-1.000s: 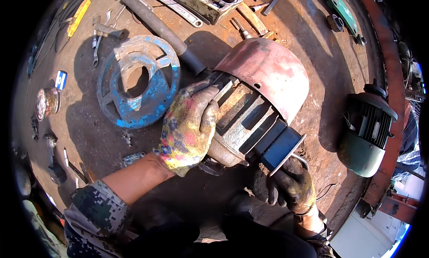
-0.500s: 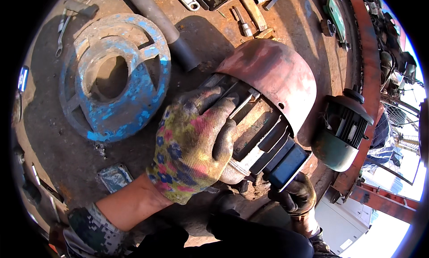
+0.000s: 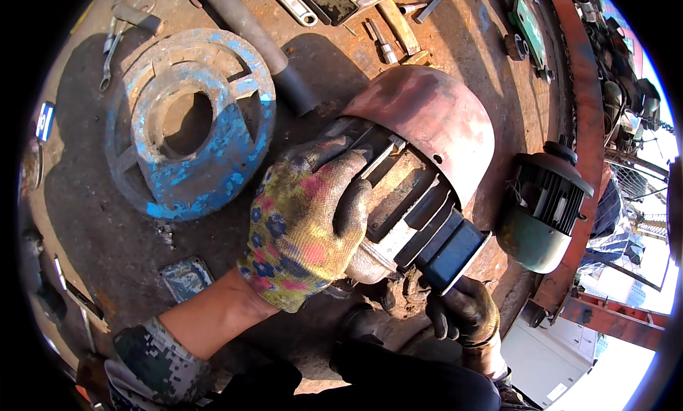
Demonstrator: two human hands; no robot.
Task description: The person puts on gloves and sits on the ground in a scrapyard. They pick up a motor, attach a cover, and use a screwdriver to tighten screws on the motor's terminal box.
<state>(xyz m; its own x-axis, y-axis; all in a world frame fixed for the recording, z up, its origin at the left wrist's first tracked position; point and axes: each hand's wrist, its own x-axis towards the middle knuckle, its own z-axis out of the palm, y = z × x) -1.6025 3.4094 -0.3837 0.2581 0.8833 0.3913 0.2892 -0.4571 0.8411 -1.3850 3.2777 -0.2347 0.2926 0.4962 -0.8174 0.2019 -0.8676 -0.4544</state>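
Observation:
An electric motor (image 3: 398, 198) lies tilted on the dirty metal tabletop, with a faded red cowl (image 3: 434, 119) at its far end and ribbed sides. A dark blue terminal box (image 3: 452, 252) juts from its near right side. My left hand (image 3: 306, 219), in a stained flowered glove, grips the motor's ribbed body, fingers hooked over the ribs. Below the box's outer edge is my right hand (image 3: 469, 315), in a blackened glove with curled fingers. The box partly hides its fingertips, so what they hold cannot be made out.
A blue-flaked round casting (image 3: 213, 176) lies left. Beyond are a dark pipe (image 3: 249, 34), an adjustable wrench (image 3: 295, 6), a wooden-handled hammer (image 3: 400, 27) and a socket tool (image 3: 384, 48). A smaller green motor (image 3: 533, 233) stands right, beside a red steel edge (image 3: 587, 112).
The view has shifted slightly. The motor appears a little further left against the smaller motor. My left hand keeps its grip; my right hand stays by the box, some fingers hanging lower from it.

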